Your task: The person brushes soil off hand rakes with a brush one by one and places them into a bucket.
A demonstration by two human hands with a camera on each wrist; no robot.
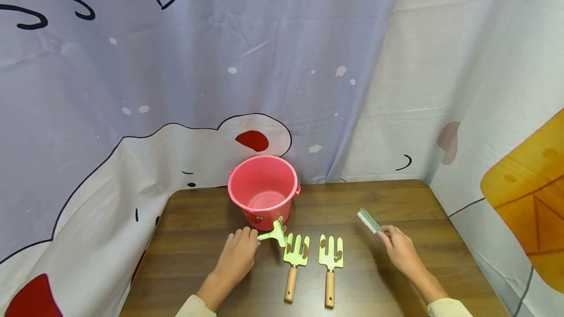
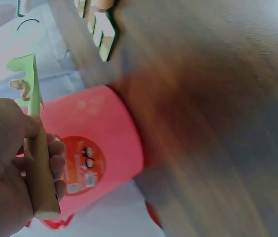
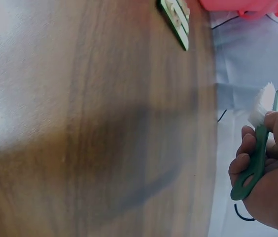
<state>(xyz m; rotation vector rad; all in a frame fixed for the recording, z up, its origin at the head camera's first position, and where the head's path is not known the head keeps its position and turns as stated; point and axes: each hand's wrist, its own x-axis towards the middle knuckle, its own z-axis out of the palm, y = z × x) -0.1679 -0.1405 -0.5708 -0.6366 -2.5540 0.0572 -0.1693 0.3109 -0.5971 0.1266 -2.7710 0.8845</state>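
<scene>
My left hand (image 1: 238, 256) grips the wooden handle of a small hand rake (image 1: 276, 234) with a light green head, in front of the pink bucket. Brownish lumps show on its prongs (image 2: 28, 84) in the left wrist view, where the fingers curl round the handle. On the right, my right hand (image 1: 402, 251) holds a green brush (image 1: 369, 220) with white bristles above the table. The right wrist view shows its looped green handle (image 3: 251, 173) in the curled fingers. Between the hands lie two green hand forks, a left one (image 1: 291, 278) and a right one (image 1: 330, 283), both with brown patches on their tines.
A pink bucket (image 1: 285, 212) stands upright at the back of the brown wooden table (image 1: 185, 238), its mouth facing up. A printed curtain (image 1: 211, 62) hangs right behind the table's far edge and along both sides.
</scene>
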